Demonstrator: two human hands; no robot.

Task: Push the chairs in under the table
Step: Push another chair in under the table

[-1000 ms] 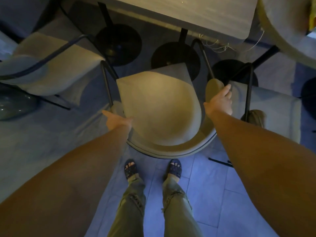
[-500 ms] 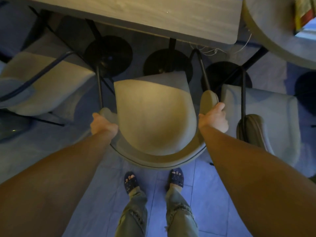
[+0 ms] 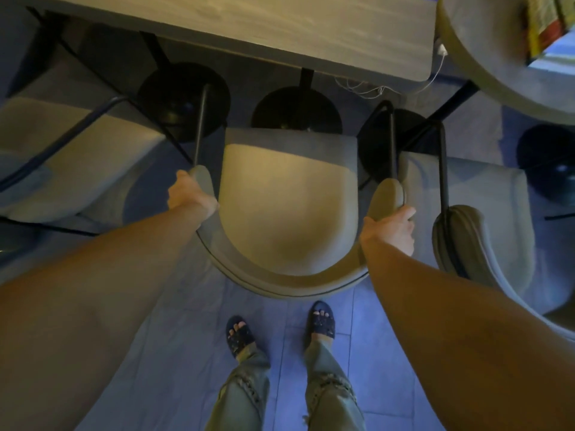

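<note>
A beige upholstered chair [image 3: 280, 213] with a curved back and thin black legs stands directly below me, its seat front just short of the grey wooden table [image 3: 280, 29]. My left hand [image 3: 189, 194] grips the left end of the curved backrest. My right hand [image 3: 392, 228] grips the right end. Another beige chair [image 3: 71, 163] stands to the left, partly under the table. A third chair [image 3: 485, 231] stands to the right, turned slightly away.
Black round table bases [image 3: 183, 101] sit on the floor under the table, just beyond the chair legs. A round table [image 3: 504, 57] fills the upper right corner. Thin white cables [image 3: 373, 88] hang below the table edge. My sandalled feet [image 3: 280, 331] stand on tiled floor behind the chair.
Both hands have closed around the ends of the backrest, and the middle chair has straightened to face the table and moved closer to it.
</note>
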